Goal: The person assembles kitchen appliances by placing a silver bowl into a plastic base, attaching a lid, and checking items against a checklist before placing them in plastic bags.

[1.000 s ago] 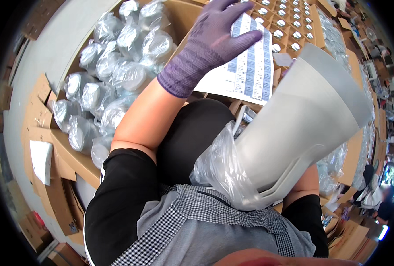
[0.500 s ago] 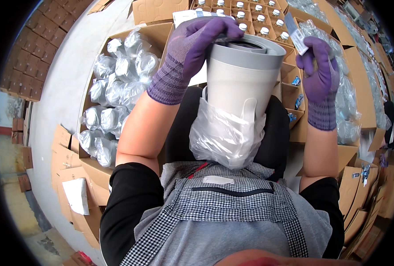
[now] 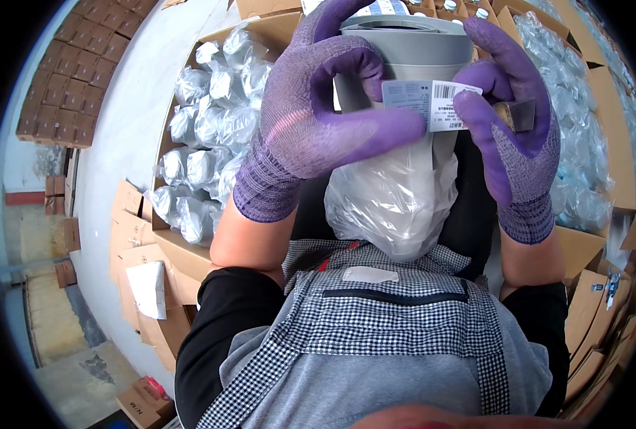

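In front of me stands a pale cylindrical container with a grey rim, its lower part wrapped in a clear plastic bag. A blue-and-white printed label with a barcode lies across its side. My left hand, in a purple glove, is closed with its thumb on the label's left end; its fingertips are partly hidden. On the other side my right hand, gloved alike, pinches the label's right end. A small dark, flat piece sits in the right palm; its kind is unclear.
An open carton of bagged items stands at the left, another group of bagged items at the right. White-capped bottles show at the top. Flattened cardboard lies at lower left; more cardboard leans at lower right.
The label has come from the upper right onto the container's side. My right hand has moved left with it, and my left thumb has swung down onto it. The view has shifted.
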Demonstrator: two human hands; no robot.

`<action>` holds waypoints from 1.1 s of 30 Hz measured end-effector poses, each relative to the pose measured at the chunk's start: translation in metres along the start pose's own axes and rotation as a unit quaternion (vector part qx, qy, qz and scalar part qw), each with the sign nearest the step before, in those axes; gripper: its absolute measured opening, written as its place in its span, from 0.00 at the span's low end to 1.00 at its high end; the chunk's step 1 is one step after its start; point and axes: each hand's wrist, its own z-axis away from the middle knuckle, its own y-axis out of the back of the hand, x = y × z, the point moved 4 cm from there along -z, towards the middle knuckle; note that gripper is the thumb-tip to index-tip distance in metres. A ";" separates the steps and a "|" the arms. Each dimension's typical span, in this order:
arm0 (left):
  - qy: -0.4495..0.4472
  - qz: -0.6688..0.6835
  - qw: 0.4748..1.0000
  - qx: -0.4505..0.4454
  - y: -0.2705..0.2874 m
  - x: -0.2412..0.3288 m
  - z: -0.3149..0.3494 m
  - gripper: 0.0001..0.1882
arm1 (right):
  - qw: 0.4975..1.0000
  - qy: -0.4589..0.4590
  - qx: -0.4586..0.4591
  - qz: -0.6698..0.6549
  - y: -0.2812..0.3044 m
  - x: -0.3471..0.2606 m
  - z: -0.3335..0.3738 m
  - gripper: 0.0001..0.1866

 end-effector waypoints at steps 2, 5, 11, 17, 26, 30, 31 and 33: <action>0.009 0.042 0.999 0.014 -0.004 0.003 0.001 0.16 | 0.999 -0.036 0.024 0.003 0.001 -0.005 0.001 0.26; 0.024 0.052 0.998 0.027 -0.009 -0.003 0.004 0.09 | 0.992 -0.099 0.025 0.077 0.000 -0.013 0.007 0.21; -0.012 -0.073 0.997 0.022 -0.009 -0.016 0.004 0.09 | 0.994 -0.067 0.073 0.039 -0.002 0.003 0.011 0.26; -0.021 -0.062 0.998 0.021 -0.009 -0.010 0.002 0.09 | 0.980 0.045 0.075 0.178 0.001 0.014 0.016 0.26; -0.039 -0.089 0.995 0.017 -0.013 -0.018 -0.003 0.08 | 0.992 0.044 0.103 0.050 -0.003 0.023 -0.001 0.27; 0.000 -0.127 0.992 0.014 -0.014 -0.011 -0.003 0.10 | 0.973 -0.053 0.086 0.210 0.002 0.022 0.010 0.28; 0.021 -0.134 0.991 0.010 -0.011 -0.011 -0.004 0.10 | 0.972 -0.071 0.082 0.207 0.006 0.025 0.012 0.29; 0.046 -0.150 0.988 -0.001 -0.008 -0.011 -0.002 0.12 | 0.960 -0.090 0.100 0.244 0.014 0.027 0.016 0.28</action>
